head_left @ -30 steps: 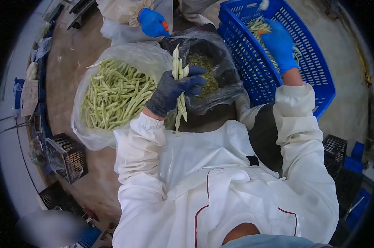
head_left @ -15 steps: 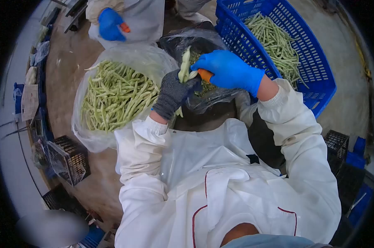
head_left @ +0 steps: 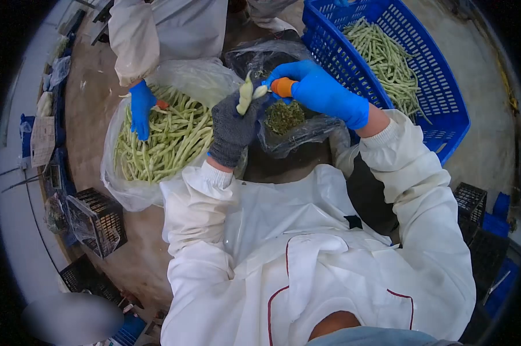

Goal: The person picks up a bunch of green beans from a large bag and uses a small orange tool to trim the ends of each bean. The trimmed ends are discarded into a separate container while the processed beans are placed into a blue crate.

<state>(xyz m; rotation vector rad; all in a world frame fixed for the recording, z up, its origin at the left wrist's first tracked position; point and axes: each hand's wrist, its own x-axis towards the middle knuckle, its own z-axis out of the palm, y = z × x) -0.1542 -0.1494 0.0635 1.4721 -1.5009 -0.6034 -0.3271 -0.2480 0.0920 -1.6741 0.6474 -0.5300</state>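
My left hand [head_left: 233, 128], in a dark grey knitted glove, is closed around a few pale green beans [head_left: 245, 95], their ends sticking up past the fingers. Beside it, my right hand [head_left: 328, 95] wears a blue glove and grips a small orange-handled knife [head_left: 282, 87]. The knife points at the bean ends; its blade is barely visible. Below both hands, a plastic bag [head_left: 295, 140] holds a heap of green trimmings [head_left: 283, 117]. To the left stands a large clear bag [head_left: 113, 173] full of green beans [head_left: 162, 144].
A blue plastic crate [head_left: 445, 109] with trimmed-looking beans [head_left: 384, 63] stands at the upper right. Across from me, a co-worker's blue-gloved hand [head_left: 140, 109] reaches into the bean bag, with an orange handle [head_left: 162, 104] by it. Black crates [head_left: 102, 222] sit at the left.
My right hand has shifted slightly, drawing the knife a little up from the beans. The beans in my left hand now stick up less. The co-worker's hand has moved down into the bean bag.
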